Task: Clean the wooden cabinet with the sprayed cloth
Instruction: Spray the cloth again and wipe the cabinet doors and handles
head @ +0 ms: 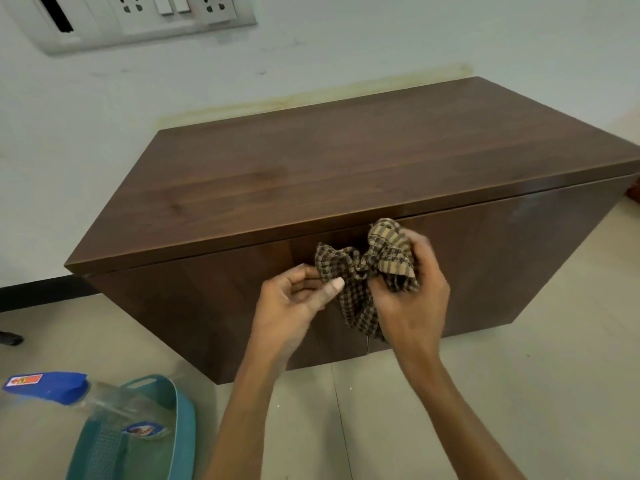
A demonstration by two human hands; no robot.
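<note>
Both hands hold a checked brown cloth [360,268] in the air, just in front of the cabinet's front, near its top edge. The left hand [294,299] pinches 1 corner of the cloth between its thumb and curled fingers. The right hand [412,299] has its fingers wrapped round the bunched-up middle, and a loose end hangs down between the 2 hands.

Behind it all is a pale wall [346,46] with some marks on it. The brown wooden cabinet [311,161] stands against that wall. It has a flat top and 2 doors on the front, with a thin gap between them. It sits on a light tiled floor [519,393].

Low on the left, on the floor, is a blue-green basket [185,410] with a handle hole in its rim. A white switch plate [138,15] with sockets and switches is on the wall at the top left. A see-through bottle [114,401] lies at the basket and looks blurry. Its blue cap [52,386] points to the left. At the far left edge there is a small dark thing [10,337] on the floor; I cannot tell what it is.
</note>
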